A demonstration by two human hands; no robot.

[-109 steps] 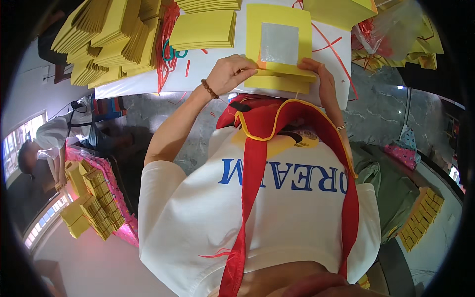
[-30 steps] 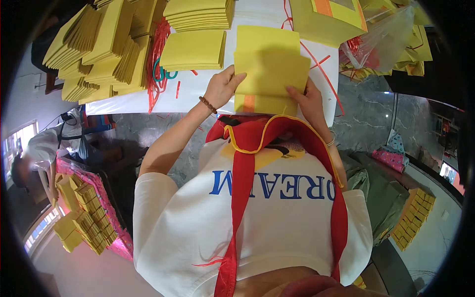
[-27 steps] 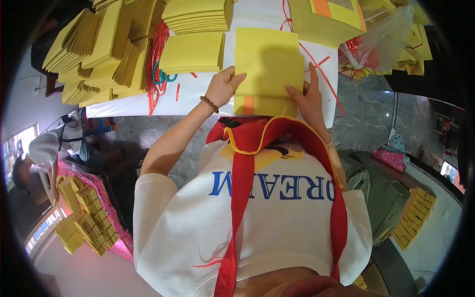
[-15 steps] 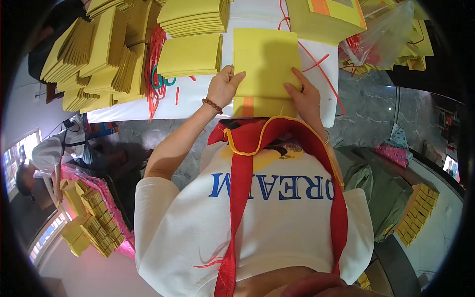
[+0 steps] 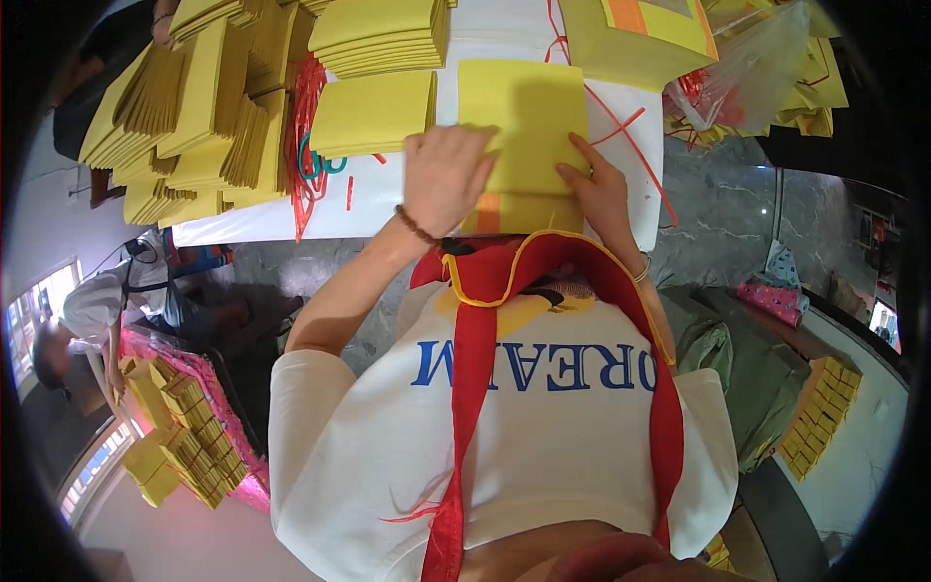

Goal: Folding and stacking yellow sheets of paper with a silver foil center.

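Covering the yellow sheet's [image 5: 524, 126] lower edge, both hands [image 5: 448, 175] press down

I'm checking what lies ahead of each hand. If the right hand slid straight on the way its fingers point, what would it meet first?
The right hand points up-left across the folded yellow sheet that it presses. Past that sheet's far edge comes bare white table, then probably the stack of yellow sheets; depth is unclear.

Two hands — the left hand [image 5: 448, 179] and right hand [image 5: 599, 189] — rest on one yellow folded sheet [image 5: 524, 126]. Left of that sheet lie two flat yellow stacks [image 5: 373, 112] — and many fanned bundles [image 5: 194, 107] beyond them.
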